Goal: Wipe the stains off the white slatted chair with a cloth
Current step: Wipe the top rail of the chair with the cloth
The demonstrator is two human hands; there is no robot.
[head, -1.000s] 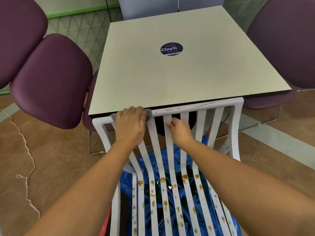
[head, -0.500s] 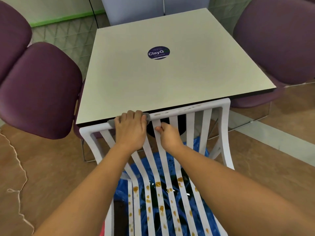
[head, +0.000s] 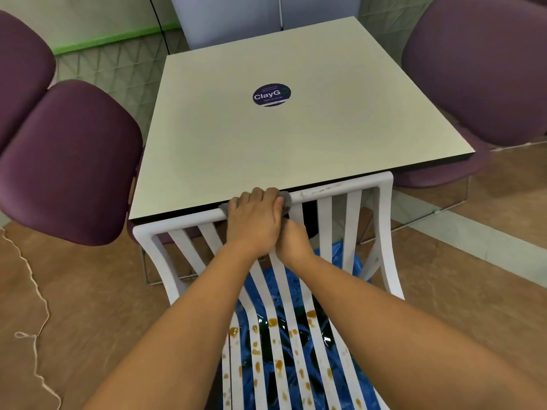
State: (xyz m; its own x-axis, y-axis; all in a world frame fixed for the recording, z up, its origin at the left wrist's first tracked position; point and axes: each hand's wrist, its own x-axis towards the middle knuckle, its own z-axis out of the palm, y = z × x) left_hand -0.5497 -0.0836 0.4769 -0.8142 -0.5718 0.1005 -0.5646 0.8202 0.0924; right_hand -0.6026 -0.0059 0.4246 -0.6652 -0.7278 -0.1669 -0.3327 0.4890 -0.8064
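Slid my left hand (head: 254,214) right along the chair (head: 384,232) top rail (head: 334,189), fingers clamped on the cloth (head: 285,199), touching my right hand (head: 293,241). Its fingers are hidden, can't tell their grip. The stains (head: 278,363) on the seat slats are all left to do.

Light: bright and soft all over; the table top (head: 296,137) glows pale
Shadows: a dark strip under the near edge of the table top; the rest are faint
Glare: small white shiny dots on the wet dark patch (head: 305,335) under the white chair (head: 384,220)
Sharpness: the big word on the sticker (head: 271,95) reads clear; its small words are fuzzy
Bending: the purple chairs (head: 68,161) at the sides look stretched and curved
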